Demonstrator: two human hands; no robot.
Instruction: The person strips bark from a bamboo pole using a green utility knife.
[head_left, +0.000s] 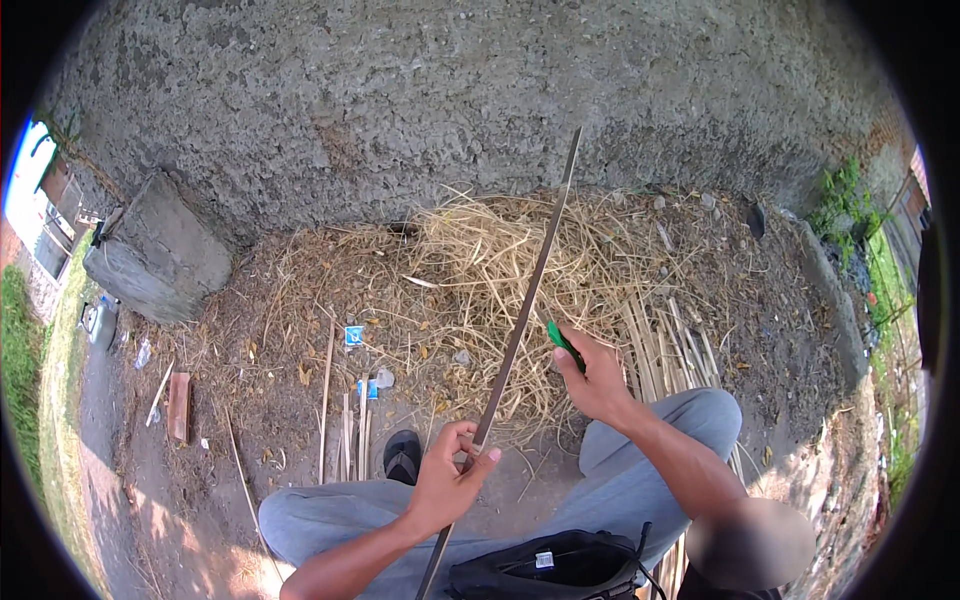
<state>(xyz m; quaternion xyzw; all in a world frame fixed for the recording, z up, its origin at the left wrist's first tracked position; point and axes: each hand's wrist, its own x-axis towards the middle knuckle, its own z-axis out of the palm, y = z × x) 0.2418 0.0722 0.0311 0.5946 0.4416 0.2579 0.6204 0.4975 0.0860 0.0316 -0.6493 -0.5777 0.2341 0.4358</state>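
**Inspector:** State the hands.

**Assistant:** The left hand (447, 480) is closed around a long thin bamboo strip (525, 305), thumb and fingers wrapped on its lower part. The strip runs up from the lower edge of the view, between the knees, tilting right toward the concrete wall (400, 90). The right hand (597, 378) is closed on a green-handled tool (563, 343), set just beside the strip at mid-length; the blade is hidden, so contact cannot be confirmed.

**Inspector:** Surroundings?

**Assistant:** A heap of pale shavings (500, 250) lies on the ground at the wall's foot, behind the strip. A bundle of split strips (670, 350) lies by the right knee. Short sticks (352, 430) stand near a dark sandal (403, 455). A concrete block (160, 250) sits at the wall's left end. A black bag (560, 570) rests on the lap.
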